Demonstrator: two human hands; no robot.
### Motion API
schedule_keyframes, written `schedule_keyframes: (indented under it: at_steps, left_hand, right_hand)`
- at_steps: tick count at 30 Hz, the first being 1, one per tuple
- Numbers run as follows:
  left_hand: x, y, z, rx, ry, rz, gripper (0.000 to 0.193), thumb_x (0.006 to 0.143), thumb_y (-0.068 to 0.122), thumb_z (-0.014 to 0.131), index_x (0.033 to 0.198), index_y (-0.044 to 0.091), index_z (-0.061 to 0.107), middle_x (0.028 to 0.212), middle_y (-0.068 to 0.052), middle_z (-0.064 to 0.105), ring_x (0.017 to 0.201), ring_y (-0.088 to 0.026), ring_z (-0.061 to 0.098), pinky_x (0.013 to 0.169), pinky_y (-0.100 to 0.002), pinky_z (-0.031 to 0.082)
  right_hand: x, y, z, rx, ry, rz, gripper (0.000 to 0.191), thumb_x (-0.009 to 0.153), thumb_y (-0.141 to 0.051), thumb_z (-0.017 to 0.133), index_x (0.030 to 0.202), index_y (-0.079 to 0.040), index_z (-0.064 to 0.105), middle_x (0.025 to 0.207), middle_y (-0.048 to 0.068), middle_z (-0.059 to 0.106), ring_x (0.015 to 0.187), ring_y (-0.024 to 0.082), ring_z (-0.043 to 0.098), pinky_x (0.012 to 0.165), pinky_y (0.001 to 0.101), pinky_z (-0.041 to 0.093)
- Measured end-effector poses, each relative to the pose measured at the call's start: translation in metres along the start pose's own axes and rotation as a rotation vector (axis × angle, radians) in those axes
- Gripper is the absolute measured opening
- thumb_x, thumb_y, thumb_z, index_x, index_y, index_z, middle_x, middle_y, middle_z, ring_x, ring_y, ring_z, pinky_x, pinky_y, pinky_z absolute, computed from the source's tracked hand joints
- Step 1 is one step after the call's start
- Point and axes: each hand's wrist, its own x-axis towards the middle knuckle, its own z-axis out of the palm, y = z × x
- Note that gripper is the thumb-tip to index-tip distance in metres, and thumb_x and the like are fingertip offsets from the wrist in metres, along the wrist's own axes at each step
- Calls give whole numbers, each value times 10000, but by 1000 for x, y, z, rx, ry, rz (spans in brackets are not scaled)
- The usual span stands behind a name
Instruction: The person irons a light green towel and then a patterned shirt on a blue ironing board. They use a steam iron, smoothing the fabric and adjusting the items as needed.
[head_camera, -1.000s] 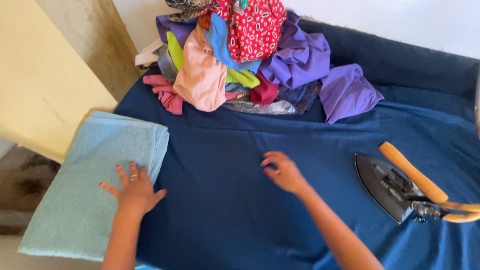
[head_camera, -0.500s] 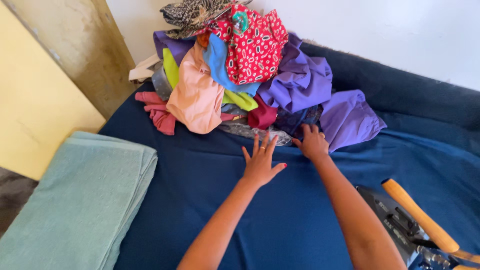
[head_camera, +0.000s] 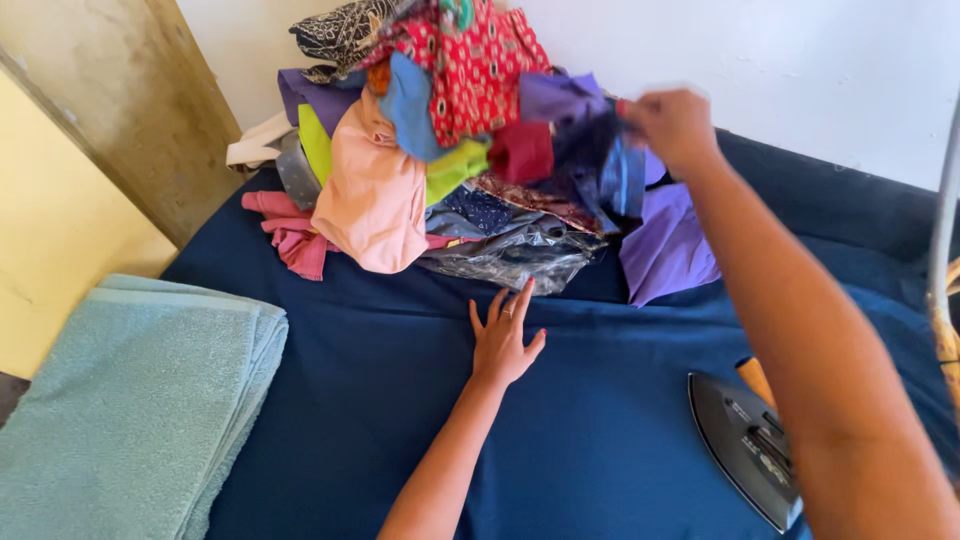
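Note:
A heap of mixed clothes (head_camera: 430, 130) lies at the far side of a table covered in dark blue cloth (head_camera: 400, 400). My right hand (head_camera: 672, 125) is raised over the heap's right side and grips a dark blue and purple garment (head_camera: 590, 150), lifting it off the pile. My left hand (head_camera: 505, 338) rests flat, fingers spread, on the blue cloth just in front of a clear plastic bag (head_camera: 520, 255) at the foot of the heap.
A folded light blue towel (head_camera: 120, 410) lies at the table's left edge. A black iron (head_camera: 745, 445) with a wooden handle sits at the right, under my right forearm. A white wall stands behind the heap, a yellow panel (head_camera: 50, 230) at the left.
The view has moved closer to the heap. My right hand rose from the heap's foot and lifted a dark blue and purple garment. My left hand slid slightly back toward me on the cloth.

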Motion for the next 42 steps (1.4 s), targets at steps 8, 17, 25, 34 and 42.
schedule_keyframes:
  at_steps: [8,17,25,34,42]
  left_hand:
    - [-27,2,-32,-439,612,188,690,973,259,665,1570,61,381,1600,-185,439,1487,-384,407,1238,-525,286]
    - [50,-32,-200,-552,766,232,307,1030,64,627,1335,88,647,1407,-62,656,1324,-259,597,1192,-397,413]
    - [111,8,-162,459,-58,365,851,554,431,927,1358,402,647,1674,-2,233,1493,-447,85,1028,-880,73]
    - [241,-58,-70,579,506,363,316,1003,460,617,1307,419,694,1666,145,271,1554,-372,118,961,-927,211]
    - [324,-73,-103,496,697,362,194,1003,390,644,1135,309,761,1622,94,369,1521,-354,234,979,-892,235]
  right_hand:
    - [10,-129,-54,702,183,-36,231,974,-190,738,859,10,753,780,38,749,674,90,739,624,233,620]
    - [-192,-156,56,190,-446,-190,271,835,-178,733,1082,-68,737,877,79,787,782,173,755,722,339,596]
    - [-294,-140,146,341,-307,-266,134,954,-133,643,923,-2,635,1043,246,706,988,428,681,782,463,544]
    - [-314,-55,126,500,-210,292,275,1059,-255,500,958,-18,596,684,116,610,612,254,609,577,365,475]
    - [-324,105,-65,822,263,730,522,970,-402,568,1301,-8,656,794,57,604,555,120,497,487,286,412]
